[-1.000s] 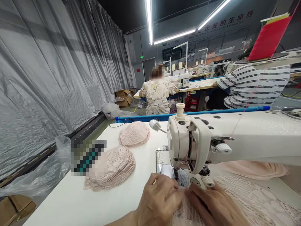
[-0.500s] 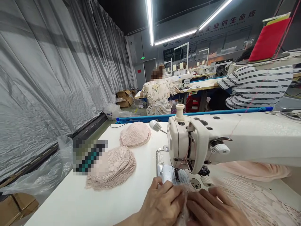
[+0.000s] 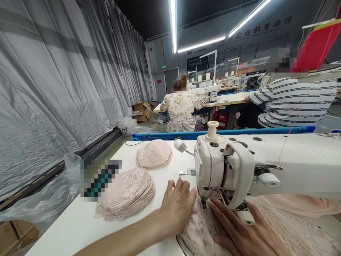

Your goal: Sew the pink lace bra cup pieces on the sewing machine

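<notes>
A white sewing machine (image 3: 255,167) stands on a white table (image 3: 80,227). Pale pink lace fabric (image 3: 199,231) lies under its needle. My left hand (image 3: 177,206) rests flat on the fabric's left side, fingers stretched toward the needle. To the right of the needle, my right hand (image 3: 245,231) lies flat on the lace, fingers spread, partly under the machine head. Neither hand grips anything.
Two heaps of pink lace pieces (image 3: 128,193) (image 3: 154,153) lie on the table's left part. Clear plastic bags (image 3: 45,199) and a cardboard box (image 3: 16,236) sit by the left edge. Grey plastic sheeting (image 3: 53,81) lines the left wall. Two people (image 3: 181,106) (image 3: 293,101) sit at tables behind.
Both hands have slid forward with the lace, toward the needle. My left hand has gone from curled to flat. The camera has moved closer to the machine.
</notes>
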Demonstrator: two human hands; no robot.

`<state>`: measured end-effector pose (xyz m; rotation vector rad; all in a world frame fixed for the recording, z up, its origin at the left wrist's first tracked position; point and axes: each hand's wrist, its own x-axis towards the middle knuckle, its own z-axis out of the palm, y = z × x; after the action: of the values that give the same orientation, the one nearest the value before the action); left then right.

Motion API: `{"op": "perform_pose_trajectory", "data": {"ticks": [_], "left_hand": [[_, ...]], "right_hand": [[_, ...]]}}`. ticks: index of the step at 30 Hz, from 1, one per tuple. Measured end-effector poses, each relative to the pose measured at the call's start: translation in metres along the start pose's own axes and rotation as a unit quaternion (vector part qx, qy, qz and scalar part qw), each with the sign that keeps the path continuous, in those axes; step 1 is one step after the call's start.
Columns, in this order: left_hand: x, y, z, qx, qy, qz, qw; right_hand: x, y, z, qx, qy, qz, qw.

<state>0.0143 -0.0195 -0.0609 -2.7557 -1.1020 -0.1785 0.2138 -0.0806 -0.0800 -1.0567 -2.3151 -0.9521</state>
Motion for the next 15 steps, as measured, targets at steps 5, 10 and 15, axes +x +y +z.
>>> {"op": "perform_pose_trajectory", "data": {"ticks": [5, 10, 15], "left_hand": [[0.003, 0.000, -0.002, -0.020, 0.010, -0.027, 0.999], [-0.031, 0.015, -0.006, -0.134, 0.107, 0.073, 0.982], [-0.047, 0.029, 0.001, -0.146, 0.279, 0.156, 0.936]], "right_hand": [[0.002, 0.012, -0.007, 0.051, 0.003, 0.015, 0.999], [-0.013, 0.000, -0.011, 0.115, 0.003, -0.034, 0.993], [-0.015, -0.018, -0.016, 0.183, 0.003, -0.006, 0.983]]}}
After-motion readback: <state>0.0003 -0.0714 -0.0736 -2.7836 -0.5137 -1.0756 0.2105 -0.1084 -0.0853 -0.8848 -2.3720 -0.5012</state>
